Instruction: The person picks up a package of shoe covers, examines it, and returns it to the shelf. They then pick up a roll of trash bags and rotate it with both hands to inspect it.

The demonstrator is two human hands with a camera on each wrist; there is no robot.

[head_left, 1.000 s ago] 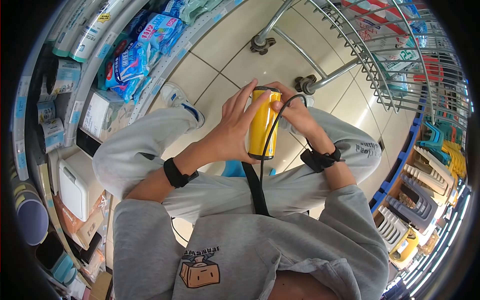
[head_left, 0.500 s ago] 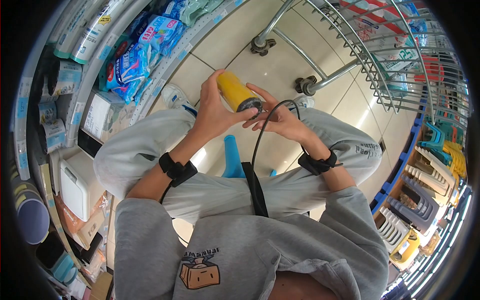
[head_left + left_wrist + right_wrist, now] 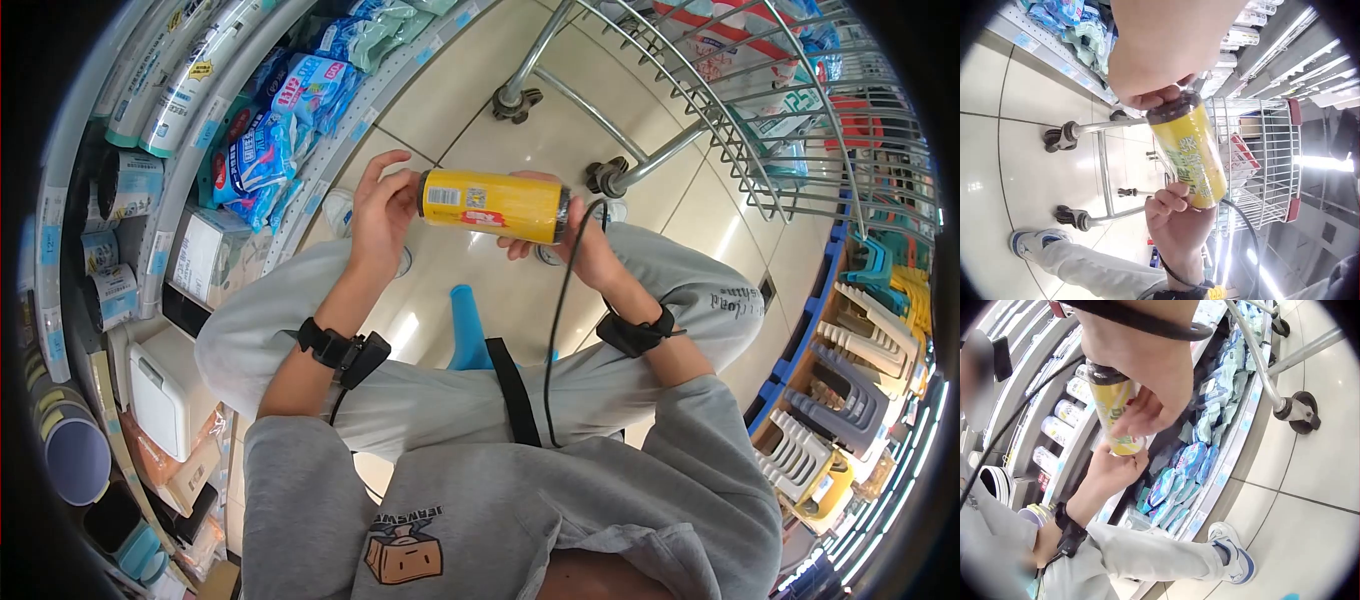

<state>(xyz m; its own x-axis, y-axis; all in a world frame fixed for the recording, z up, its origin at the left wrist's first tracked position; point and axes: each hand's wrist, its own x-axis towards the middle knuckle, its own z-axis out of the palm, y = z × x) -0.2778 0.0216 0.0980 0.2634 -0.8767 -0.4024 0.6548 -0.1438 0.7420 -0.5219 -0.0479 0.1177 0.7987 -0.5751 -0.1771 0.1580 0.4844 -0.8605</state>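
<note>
A roll of plastic bags [image 3: 495, 205] in a yellow printed wrapper, dark at both ends, lies crosswise between my two hands above the floor. Its barcode side faces up in the head view. My left hand [image 3: 378, 222] holds the roll's left end with its fingertips, one finger raised. At the other end, my right hand [image 3: 592, 250] grips the roll, its fingers reaching underneath. In the left wrist view, curled fingers of the right hand [image 3: 1179, 215] show on the wrapper. The right wrist view shows the left hand [image 3: 1113, 472] at the roll's far end.
A wire shopping cart [image 3: 790, 130] on casters stands ahead to the right. Shelves with blue packs [image 3: 265, 150] and white-labelled rolls [image 3: 190, 85] line the left. Plastic stools [image 3: 840, 400] are stacked at right. A blue object [image 3: 466, 330] stands between my legs; a black cable [image 3: 562, 330] hangs near my right hand.
The roll has turned from upright, through a tilt with one dark end toward me, to lying crosswise. My left hand has shifted from its side to its left end.
</note>
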